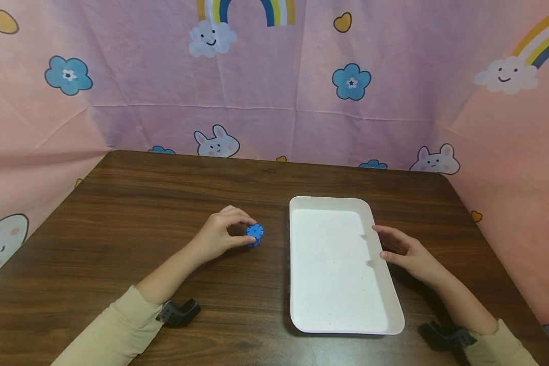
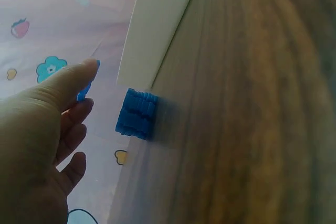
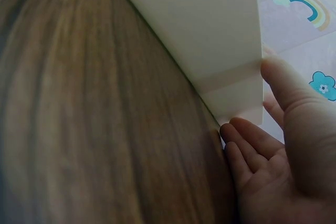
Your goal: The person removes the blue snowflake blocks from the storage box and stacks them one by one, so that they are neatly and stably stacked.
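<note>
In the head view, my left hand pinches a notched blue plastic disc between thumb and forefinger, left of a shallow white tray. From the left wrist, only the disc's edge shows by the thumb tip. A short stack of blue discs stands on the table just beyond the fingers; the held disc mostly covers it in the head view. My right hand is at the tray's right side, thumb and forefinger tips at the rim. Its other fingers lie loosely by the foot of the tray wall.
The brown wood-grain table spreads around the tray. A pink and purple printed cloth hangs behind and at both sides. Each wrist carries a black strap mount, the left one close over the tabletop.
</note>
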Motion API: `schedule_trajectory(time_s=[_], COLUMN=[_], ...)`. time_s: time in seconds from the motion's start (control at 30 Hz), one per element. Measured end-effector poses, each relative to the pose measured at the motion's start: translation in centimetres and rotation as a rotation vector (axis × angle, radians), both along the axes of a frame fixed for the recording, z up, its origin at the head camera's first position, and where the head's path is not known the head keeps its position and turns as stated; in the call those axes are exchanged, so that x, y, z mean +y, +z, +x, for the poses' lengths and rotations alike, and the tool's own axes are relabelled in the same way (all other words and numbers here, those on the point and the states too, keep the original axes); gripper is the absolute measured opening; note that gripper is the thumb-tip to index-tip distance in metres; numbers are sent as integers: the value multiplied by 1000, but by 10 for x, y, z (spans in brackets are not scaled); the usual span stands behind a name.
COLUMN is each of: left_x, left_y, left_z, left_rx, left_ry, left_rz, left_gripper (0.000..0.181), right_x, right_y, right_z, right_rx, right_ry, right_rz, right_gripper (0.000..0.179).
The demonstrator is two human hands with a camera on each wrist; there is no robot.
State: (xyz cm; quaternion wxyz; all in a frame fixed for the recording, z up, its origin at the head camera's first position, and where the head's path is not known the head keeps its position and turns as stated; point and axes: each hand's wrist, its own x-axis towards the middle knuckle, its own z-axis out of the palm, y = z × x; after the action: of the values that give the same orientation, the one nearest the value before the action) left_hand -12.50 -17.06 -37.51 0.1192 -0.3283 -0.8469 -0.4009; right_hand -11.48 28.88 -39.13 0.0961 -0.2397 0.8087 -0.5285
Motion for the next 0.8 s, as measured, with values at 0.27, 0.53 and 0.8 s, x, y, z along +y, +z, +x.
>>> schedule_trajectory(time_s=[0.27, 0.53, 0.8], left_x=[-1, -3, -4], left_y=[-5, -13, -17], left_z=[3, 3, 2], left_rx=[-2, -31, -72], left_ry=[46, 86, 116], left_rz=[-6, 11, 9], left_gripper=[33, 33, 33], right_x=[0, 0, -1], right_y=[1, 1, 1], right_z=[0, 1, 1], right_rx=[4, 7, 10], right_ry=[1, 1, -4], right_rz=[9, 8, 13], right_gripper=[55, 55, 55])
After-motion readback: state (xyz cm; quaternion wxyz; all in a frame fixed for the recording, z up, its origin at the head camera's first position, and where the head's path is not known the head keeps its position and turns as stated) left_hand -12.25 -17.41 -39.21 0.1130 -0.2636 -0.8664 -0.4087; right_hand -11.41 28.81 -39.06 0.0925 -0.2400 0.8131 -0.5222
